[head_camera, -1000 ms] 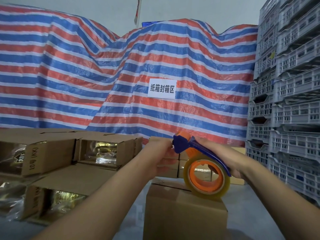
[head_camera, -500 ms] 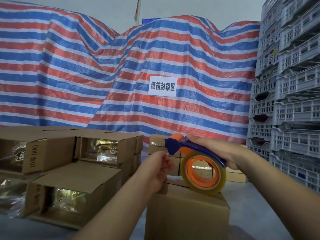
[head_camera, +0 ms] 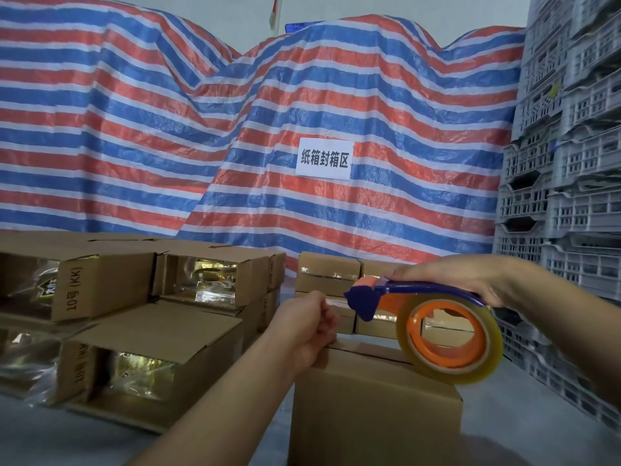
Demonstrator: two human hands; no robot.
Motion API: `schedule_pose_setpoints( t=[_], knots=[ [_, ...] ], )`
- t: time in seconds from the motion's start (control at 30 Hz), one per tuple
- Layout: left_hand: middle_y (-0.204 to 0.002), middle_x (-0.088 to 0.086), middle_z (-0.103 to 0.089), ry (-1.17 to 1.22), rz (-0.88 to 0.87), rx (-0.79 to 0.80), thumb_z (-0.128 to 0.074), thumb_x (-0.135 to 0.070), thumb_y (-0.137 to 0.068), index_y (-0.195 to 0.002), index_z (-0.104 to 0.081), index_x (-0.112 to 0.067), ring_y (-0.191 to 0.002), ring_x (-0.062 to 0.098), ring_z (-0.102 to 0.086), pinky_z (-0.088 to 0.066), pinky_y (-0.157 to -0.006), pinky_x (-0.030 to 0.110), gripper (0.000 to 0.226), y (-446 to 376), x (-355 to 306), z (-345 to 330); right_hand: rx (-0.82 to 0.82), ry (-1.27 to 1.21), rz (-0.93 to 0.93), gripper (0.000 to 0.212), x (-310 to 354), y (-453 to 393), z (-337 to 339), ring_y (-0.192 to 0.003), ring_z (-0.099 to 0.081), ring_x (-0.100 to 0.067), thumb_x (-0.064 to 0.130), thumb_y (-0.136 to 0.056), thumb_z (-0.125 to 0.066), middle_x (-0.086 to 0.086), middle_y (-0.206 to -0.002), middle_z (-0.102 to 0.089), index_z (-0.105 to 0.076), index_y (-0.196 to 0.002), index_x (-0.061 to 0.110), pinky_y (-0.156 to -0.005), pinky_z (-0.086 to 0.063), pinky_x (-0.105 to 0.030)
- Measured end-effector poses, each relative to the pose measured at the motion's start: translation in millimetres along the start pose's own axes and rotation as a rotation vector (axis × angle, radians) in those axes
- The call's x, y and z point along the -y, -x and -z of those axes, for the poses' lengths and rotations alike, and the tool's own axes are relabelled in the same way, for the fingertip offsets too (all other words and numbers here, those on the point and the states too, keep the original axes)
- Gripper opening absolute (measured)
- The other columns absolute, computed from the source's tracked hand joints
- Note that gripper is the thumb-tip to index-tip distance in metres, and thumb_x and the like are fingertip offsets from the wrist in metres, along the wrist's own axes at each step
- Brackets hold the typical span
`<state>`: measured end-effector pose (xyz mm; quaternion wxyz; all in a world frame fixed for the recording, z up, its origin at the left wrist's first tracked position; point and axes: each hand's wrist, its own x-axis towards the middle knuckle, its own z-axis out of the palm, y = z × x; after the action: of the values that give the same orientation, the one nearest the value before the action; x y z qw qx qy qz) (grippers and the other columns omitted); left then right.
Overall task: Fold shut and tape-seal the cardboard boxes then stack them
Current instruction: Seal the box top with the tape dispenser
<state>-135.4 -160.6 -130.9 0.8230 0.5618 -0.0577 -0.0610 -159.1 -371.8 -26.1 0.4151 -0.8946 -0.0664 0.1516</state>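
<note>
A closed cardboard box (head_camera: 373, 412) stands in front of me. My right hand (head_camera: 470, 277) grips the blue handle of a tape dispenser (head_camera: 447, 334) with an orange core and a clear tape roll, held on the box's top. My left hand (head_camera: 309, 327) rests on the box's far left top edge with its fingers curled; a thin strip of tape seems to run from it to the dispenser's blue head. Sealed small boxes (head_camera: 327, 274) are stacked behind it.
Several open boxes (head_camera: 201, 280) with shiny packets inside lie stacked on the left. A striped red, white and blue tarp (head_camera: 235, 146) with a white sign (head_camera: 324, 159) covers the back. Grey plastic crates (head_camera: 571, 163) tower on the right.
My left hand has dropped from the dispenser's head to the box's far left edge. The dispenser has moved right and tilted flatter over the box top.
</note>
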Motion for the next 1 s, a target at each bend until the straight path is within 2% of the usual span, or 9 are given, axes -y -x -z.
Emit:
schedule_pose_setpoints(
  t=[0.13, 0.23, 0.37, 0.43, 0.53, 0.63, 0.8, 0.9, 1.0],
  knots=[
    [-0.059, 0.002, -0.046, 0.029, -0.027, -0.015, -0.045, -0.007, -0.097, -0.077, -0.049, -0.012, -0.063, 0.017, -0.046, -0.050, -0.097, 0.047, 0.021, 1, 3, -1, -0.049, 0.062, 0.004, 0.051, 4, -2, -8, -0.059, -0.066, -0.012, 0.049, -0.091, -0.059, -0.004, -0.076, -0.071, -0.049, -0.129, 0.017, -0.055, -0.054, -0.022],
    [-0.062, 0.004, -0.050, -0.017, -0.073, -0.038, -0.051, -0.014, -0.099, -0.079, -0.053, -0.009, -0.067, 0.018, -0.051, -0.053, -0.093, 0.045, 0.020, 3, 1, -3, -0.078, 0.088, 0.012, 0.045, 5, -1, -10, -0.059, -0.066, -0.011, 0.047, -0.094, -0.057, -0.003, -0.076, -0.072, -0.050, -0.127, 0.018, -0.054, -0.053, -0.019],
    [-0.078, 0.005, -0.060, -0.306, -0.273, -0.141, -0.059, -0.028, -0.097, -0.087, -0.063, -0.011, -0.075, 0.018, -0.060, -0.059, -0.076, 0.034, 0.020, 4, 0, 2, -0.085, 0.058, 0.021, 0.054, 2, -2, -7, -0.062, -0.067, -0.012, 0.050, -0.086, -0.062, -0.005, -0.079, -0.071, -0.050, -0.128, 0.018, -0.057, -0.054, -0.021],
    [-0.080, 0.007, -0.062, -0.315, -0.287, -0.140, -0.058, -0.027, -0.098, -0.088, -0.065, -0.011, -0.077, 0.019, -0.061, -0.058, -0.078, 0.035, 0.020, 5, 7, 7, -0.067, 0.062, 0.027, 0.059, 2, -3, -7, -0.062, -0.067, -0.012, 0.051, -0.081, -0.063, -0.004, -0.079, -0.072, -0.050, -0.128, 0.018, -0.058, -0.054, -0.021],
    [-0.081, 0.011, -0.067, -0.338, -0.354, -0.186, -0.054, -0.032, -0.099, -0.084, -0.066, -0.012, -0.073, 0.017, -0.060, -0.051, -0.068, 0.030, 0.028, 8, 20, 8, -0.044, 0.083, 0.025, 0.059, 5, -4, -8, -0.062, -0.068, -0.012, 0.051, -0.080, -0.063, -0.004, -0.078, -0.072, -0.050, -0.127, 0.018, -0.058, -0.054, -0.021],
    [-0.079, 0.009, -0.068, -0.339, -0.399, -0.227, -0.052, -0.031, -0.100, -0.081, -0.065, -0.012, -0.072, 0.016, -0.061, -0.049, -0.068, 0.030, 0.030, 5, 24, 6, -0.020, 0.084, 0.004, 0.064, 7, -4, -7, -0.063, -0.068, -0.013, 0.052, -0.079, -0.065, -0.004, -0.080, -0.072, -0.048, -0.129, 0.016, -0.057, -0.054, -0.021],
    [-0.073, 0.004, -0.067, -0.277, -0.276, -0.215, -0.051, -0.026, -0.101, -0.088, -0.064, -0.010, -0.064, 0.011, -0.065, -0.049, -0.065, 0.028, 0.024, -1, 26, 8, -0.022, 0.102, -0.033, 0.070, 10, -8, -6, -0.065, -0.067, -0.012, 0.054, -0.076, -0.065, -0.005, -0.082, -0.071, -0.050, -0.131, 0.013, -0.060, -0.054, -0.022],
    [-0.075, 0.008, -0.067, -0.004, -0.164, -0.253, -0.049, -0.019, -0.102, -0.096, -0.060, -0.009, -0.060, 0.014, -0.065, -0.049, -0.059, 0.027, 0.016, -2, 25, 14, -0.048, 0.110, -0.016, 0.066, 17, -16, -13, -0.068, -0.068, -0.013, 0.055, -0.078, -0.065, -0.006, -0.085, -0.072, -0.052, -0.128, 0.013, -0.065, -0.055, -0.023],
    [-0.058, 0.006, -0.068, 0.223, -0.044, -0.262, -0.047, -0.018, -0.102, -0.096, -0.059, -0.004, -0.057, 0.013, -0.064, -0.050, -0.057, 0.026, 0.020, 1, 26, 22, -0.066, 0.131, -0.009, 0.052, 24, -23, -20, -0.070, -0.068, -0.014, 0.051, -0.090, -0.061, -0.006, -0.087, -0.073, -0.054, -0.124, 0.012, -0.065, -0.056, -0.022]
  ],
)
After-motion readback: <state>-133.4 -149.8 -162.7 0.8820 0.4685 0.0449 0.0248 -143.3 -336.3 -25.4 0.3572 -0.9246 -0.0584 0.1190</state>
